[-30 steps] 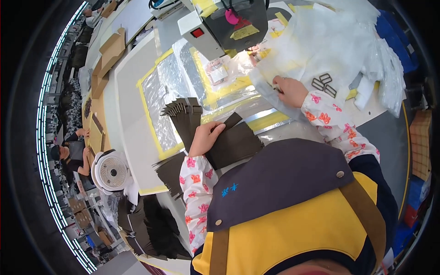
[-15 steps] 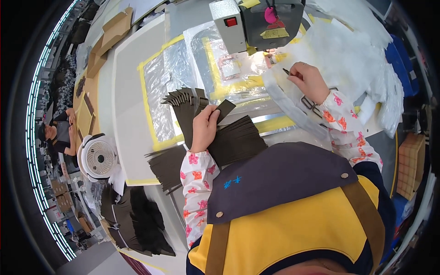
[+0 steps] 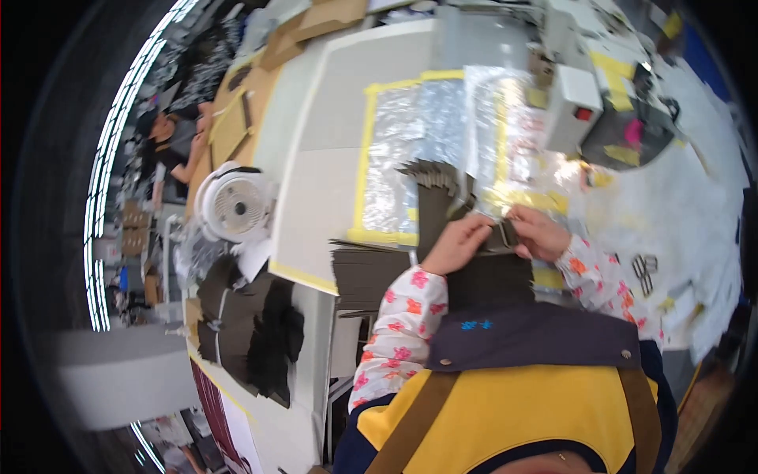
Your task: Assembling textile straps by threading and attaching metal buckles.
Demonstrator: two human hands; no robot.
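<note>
- Pinching a small buckle [image 3: 507, 235] in the right hand [image 3: 540, 235], thumb and forefinger nearly together, just in front of the apron [image 3: 529, 340].
- Gripping a dark strip [image 3: 494, 238] in the left hand [image 3: 460, 243], fingers bent and drawn closed near its end, close up against the buckle — too blurred to tell threaded from merely touching.
- Working directly over a pile of dark strips [image 3: 491, 283], with part of it hidden behind the apron's edge.
- Having a fanned bunch of strips [image 3: 430, 177] just past the left hand, with folded ends ranged side by side at the far end.
- Having another stack of strips [image 3: 367, 272] beside the left wrist, uneven along its outer edge.
- Facing a clear plastic sheet [image 3: 395, 150] on the table, bordered with yellow tape [image 3: 383, 236].
- Having a grey-and-white machine [image 3: 576, 110] with a red switch beyond the right hand, well apart from it.
- Having a few loose buckles [image 3: 644, 272] near the right sleeve, close by a spread of white sheeting [image 3: 675, 189].
- Farther out on the left: near a white fan [image 3: 238, 207], a tied bundle of dark pieces [image 3: 213, 324] with black ones [image 3: 275, 347] alongside, and — at another table — a seated person [image 3: 170, 142] with a hand by a yellow board [image 3: 230, 130].
</note>
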